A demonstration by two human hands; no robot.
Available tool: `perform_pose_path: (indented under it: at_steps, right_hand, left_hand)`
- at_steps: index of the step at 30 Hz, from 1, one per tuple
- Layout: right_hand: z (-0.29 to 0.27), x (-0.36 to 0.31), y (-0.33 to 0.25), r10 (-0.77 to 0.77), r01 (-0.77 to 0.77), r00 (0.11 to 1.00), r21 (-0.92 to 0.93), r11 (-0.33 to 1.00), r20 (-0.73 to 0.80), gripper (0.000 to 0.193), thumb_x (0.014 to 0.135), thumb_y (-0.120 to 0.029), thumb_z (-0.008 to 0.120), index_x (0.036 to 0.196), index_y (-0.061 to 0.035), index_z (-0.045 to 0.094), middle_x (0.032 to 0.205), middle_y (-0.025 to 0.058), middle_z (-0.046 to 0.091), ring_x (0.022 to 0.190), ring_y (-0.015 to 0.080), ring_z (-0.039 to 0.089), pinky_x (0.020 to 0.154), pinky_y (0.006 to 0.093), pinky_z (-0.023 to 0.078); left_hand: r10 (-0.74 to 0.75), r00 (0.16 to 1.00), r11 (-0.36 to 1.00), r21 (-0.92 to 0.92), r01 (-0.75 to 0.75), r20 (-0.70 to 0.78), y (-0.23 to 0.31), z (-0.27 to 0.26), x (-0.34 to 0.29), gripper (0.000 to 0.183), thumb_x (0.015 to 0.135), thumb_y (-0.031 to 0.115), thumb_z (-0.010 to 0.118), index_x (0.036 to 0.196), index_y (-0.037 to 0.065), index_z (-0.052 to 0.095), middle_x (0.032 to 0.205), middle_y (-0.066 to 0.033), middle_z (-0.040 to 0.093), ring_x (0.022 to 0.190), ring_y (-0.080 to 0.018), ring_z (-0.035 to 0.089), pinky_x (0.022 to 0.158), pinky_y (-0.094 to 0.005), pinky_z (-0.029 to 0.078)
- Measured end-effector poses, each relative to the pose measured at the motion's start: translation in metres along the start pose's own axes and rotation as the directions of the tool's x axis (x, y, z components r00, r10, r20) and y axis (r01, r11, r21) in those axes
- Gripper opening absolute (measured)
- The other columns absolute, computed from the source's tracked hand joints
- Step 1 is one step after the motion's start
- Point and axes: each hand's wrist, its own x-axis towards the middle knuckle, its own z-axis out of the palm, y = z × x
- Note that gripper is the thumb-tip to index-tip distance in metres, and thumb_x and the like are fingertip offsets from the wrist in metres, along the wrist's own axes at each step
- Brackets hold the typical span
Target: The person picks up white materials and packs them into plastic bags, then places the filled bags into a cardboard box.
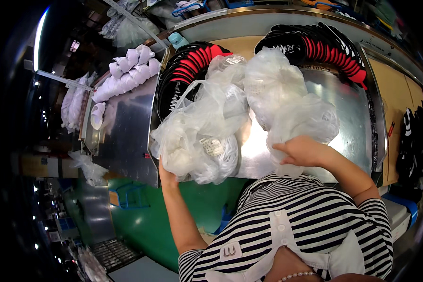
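My right hand is closed on the gathered near end of a clear plastic bag, with the thumb and fingers pinched in the film. White bundles show through this bag, which rests on the shiny metal table. At the table's near left edge, my left hand is against the underside of another clear plastic bag; its fingers are hidden by the film. Coiled white cord and a small printed label show in that left bag.
Behind the bags stand two curved rows of black-and-red shoe pieces, one on the left and one on the right. White shoe pieces are stacked on the left side table. A light blue bottle stands at the back, and a blue-framed stool on the green floor.
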Motion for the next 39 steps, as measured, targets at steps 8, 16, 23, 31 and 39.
perform_pose_path:
  at_steps: [8, 16, 23, 31, 39]
  right_hand:
    - [-0.054, 0.102, -0.052, -0.045, -0.084, 0.953, -0.403, 0.911, -0.300, 0.051, 0.078, -0.038, 0.067, 0.117, -0.0080, 0.053, 0.058, 0.0053, 0.058, 0.052, 0.0277, 0.058, 0.046, 0.0381, 0.040]
    - [-0.072, 0.187, -0.085, -0.598, 0.549, 0.800, -0.356, 0.756, -0.037, 0.036, 0.081, -0.041, 0.061, 0.090, -0.0066, 0.055, 0.051, 0.0057, 0.053, 0.048, 0.0288, 0.055, 0.043, 0.0398, 0.039]
    - [-0.007, 0.195, -0.058, -0.444, 0.468, 0.884, -0.287, 0.836, 0.150, 0.035, 0.085, -0.044, 0.057, 0.094, -0.0100, 0.060, 0.050, 0.0064, 0.052, 0.048, 0.0294, 0.055, 0.045, 0.0395, 0.041]
    - [-0.030, 0.250, -0.031, -0.254, 0.049, 0.857, -0.420, 0.906, -0.449, 0.078, 0.074, -0.051, 0.067, 0.136, -0.0111, 0.040, 0.122, 0.0253, 0.052, 0.113, 0.0419, 0.050, 0.088, 0.0493, 0.044]
    - [-0.022, 0.304, 0.045, 0.314, -0.047, 0.790, 0.459, 0.887, -0.527, 0.035, 0.086, -0.023, 0.056, 0.116, -0.0046, 0.056, 0.099, 0.0097, 0.063, 0.092, 0.0254, 0.060, 0.080, 0.0401, 0.047]
  left_hand:
    - [-0.221, 0.947, 0.968, -0.062, 0.241, 0.234, 0.023, 0.002, 0.098, 0.043, 0.093, 0.029, 0.052, 0.127, 0.002, 0.050, 0.118, -0.0132, 0.059, 0.101, -0.0251, 0.061, 0.083, -0.0391, 0.053]
    - [-0.382, 0.885, 0.917, -0.014, 0.400, 0.265, 0.027, -0.035, 0.156, 0.050, 0.091, 0.030, 0.057, 0.133, 0.006, 0.045, 0.124, -0.0095, 0.056, 0.110, -0.0224, 0.057, 0.091, -0.0361, 0.049]
    - [-0.348, 0.877, 0.927, -0.018, 0.374, 0.332, 0.027, -0.054, 0.155, 0.059, 0.093, 0.022, 0.055, 0.145, 0.014, 0.029, 0.135, -0.0083, 0.046, 0.116, -0.0190, 0.052, 0.093, -0.0345, 0.047]
    - [-0.316, 0.868, 0.943, 0.030, 0.330, 0.383, 0.010, -0.090, 0.170, 0.063, 0.094, 0.023, 0.054, 0.147, 0.016, 0.021, 0.140, -0.0078, 0.040, 0.122, -0.0199, 0.047, 0.097, -0.0343, 0.044]
    - [-0.281, 0.926, 0.928, 0.319, 0.194, 0.254, 0.038, -0.066, 0.148, 0.064, 0.094, 0.024, 0.055, 0.148, 0.018, 0.021, 0.142, -0.0079, 0.038, 0.122, -0.0198, 0.046, 0.096, -0.0328, 0.043]
